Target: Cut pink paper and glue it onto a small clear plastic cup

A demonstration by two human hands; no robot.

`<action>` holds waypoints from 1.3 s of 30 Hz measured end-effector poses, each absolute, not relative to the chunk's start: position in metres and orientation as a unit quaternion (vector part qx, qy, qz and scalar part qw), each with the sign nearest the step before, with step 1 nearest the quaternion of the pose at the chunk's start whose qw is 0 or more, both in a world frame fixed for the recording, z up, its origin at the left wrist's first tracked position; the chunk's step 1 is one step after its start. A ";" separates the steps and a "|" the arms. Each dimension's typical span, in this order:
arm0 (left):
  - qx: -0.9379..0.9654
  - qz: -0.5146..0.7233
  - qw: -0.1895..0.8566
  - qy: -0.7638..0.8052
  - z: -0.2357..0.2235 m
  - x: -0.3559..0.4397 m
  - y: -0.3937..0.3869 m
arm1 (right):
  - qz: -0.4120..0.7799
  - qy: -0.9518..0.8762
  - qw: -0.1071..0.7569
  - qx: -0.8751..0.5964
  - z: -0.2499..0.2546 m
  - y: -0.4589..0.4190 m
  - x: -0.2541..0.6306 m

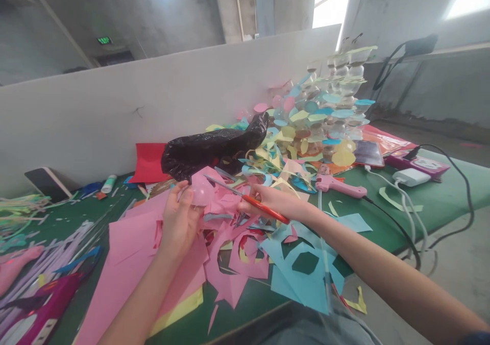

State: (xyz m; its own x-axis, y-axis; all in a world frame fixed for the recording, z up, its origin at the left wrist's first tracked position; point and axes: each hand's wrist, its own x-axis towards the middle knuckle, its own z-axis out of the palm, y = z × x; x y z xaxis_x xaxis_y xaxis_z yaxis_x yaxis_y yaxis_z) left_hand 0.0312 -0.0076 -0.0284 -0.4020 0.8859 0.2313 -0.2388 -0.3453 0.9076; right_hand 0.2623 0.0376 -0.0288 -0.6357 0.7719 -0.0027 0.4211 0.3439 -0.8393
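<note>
In the head view, the left hand (181, 225), left of centre, has its fingers closed on a pink piece (202, 189); whether its pale rounded patch is paper or plastic is unclear. The right hand (275, 201), at centre, grips red-handled scissors (268, 211), its fingers partly hiding the handles. Their blades point up-left over the pink piece; whether they are cutting is hard to tell. The left forearm covers part of the pink sheets (126, 263) at lower left. Scraps obscure the middle of the green tabletop (451, 197). A pink tool (17, 268) is cut off at the left edge.
</note>
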 end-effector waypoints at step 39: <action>0.416 0.699 0.386 0.434 -0.027 0.027 -0.008 | 0.461 -0.801 0.182 -0.336 -0.034 0.038 0.262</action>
State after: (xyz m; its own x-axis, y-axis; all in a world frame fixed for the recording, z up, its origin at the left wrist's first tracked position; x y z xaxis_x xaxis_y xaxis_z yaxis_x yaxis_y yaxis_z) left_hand 0.0275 -0.0078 -0.0273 -0.3545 0.9018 0.2471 -0.1788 -0.3248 0.9287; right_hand 0.2623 0.0384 -0.0340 -0.7082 0.7058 -0.0172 0.3699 0.3502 -0.8605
